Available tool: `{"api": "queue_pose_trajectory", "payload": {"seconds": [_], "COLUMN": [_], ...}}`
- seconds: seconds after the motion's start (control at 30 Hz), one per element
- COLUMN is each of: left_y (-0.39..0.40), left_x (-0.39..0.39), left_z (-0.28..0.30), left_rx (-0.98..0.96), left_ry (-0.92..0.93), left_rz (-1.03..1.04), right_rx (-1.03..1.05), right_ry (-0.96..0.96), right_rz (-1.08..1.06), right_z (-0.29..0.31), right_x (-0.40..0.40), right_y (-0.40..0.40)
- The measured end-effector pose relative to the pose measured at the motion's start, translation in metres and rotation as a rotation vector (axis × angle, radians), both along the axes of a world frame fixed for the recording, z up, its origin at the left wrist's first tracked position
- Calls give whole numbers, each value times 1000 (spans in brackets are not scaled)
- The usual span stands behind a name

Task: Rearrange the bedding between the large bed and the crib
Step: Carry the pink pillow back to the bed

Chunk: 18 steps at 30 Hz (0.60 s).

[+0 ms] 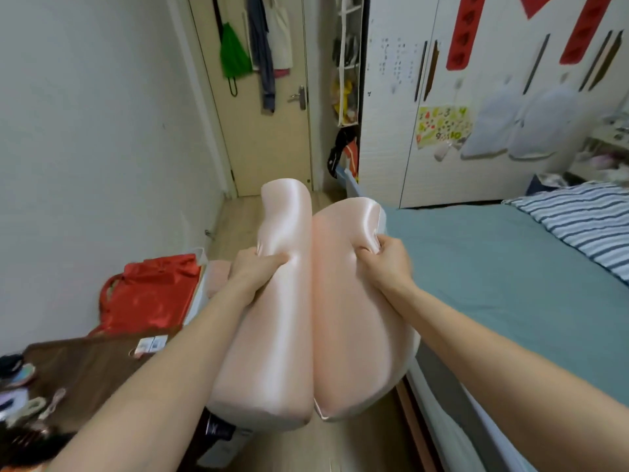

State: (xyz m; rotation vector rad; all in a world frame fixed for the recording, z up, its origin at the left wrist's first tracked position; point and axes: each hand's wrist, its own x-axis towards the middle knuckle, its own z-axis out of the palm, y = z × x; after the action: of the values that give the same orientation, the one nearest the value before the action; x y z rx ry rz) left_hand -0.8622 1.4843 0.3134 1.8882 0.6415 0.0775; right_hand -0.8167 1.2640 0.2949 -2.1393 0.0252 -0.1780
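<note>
Two pink satin pillows [316, 301] are held side by side, touching along their inner edges, above the floor strip just beside the large bed [493, 267]; their undersides are hidden. The left hand [253, 272] is curled over the outer edge of the left pillow, fingers pressed into the fabric. The right hand [384, 258] is seen pinching a fold at the right pillow's far corner. The bed's green sheet lies bare near its edge, with a striped quilt [585, 219] farther right. A red bag [153, 294] and blurred clutter on a brown surface [85, 369] are seen at left. The floor toward the door [265, 131] is partly hidden by the pillows.
</note>
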Motion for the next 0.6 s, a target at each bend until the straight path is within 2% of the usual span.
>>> {"api": "queue_pose_trajectory", "payload": {"seconds": [0.1,0.23,0.4,0.5,0.6], "left_y": [31,79,113,128,132], "left_x": [68,194,327,421,508], "left_z": [3,-3,11,33,44], "left_rx": [-160,-289,-177,-95,-3], "left_ry": [-19,55,86,52,36], "left_rz": [-20,-128,-140,-128,-199], "right_rx": [83,64,18,48,114], "right_ry": [-5,-69,-109,-117,-120], "right_rz": [4,9,-36,-89,-152], "right_z": [5,7,21,30,31], "right_x": [68,188,311,393,466], "right_y": [32,80,117,134,142]}}
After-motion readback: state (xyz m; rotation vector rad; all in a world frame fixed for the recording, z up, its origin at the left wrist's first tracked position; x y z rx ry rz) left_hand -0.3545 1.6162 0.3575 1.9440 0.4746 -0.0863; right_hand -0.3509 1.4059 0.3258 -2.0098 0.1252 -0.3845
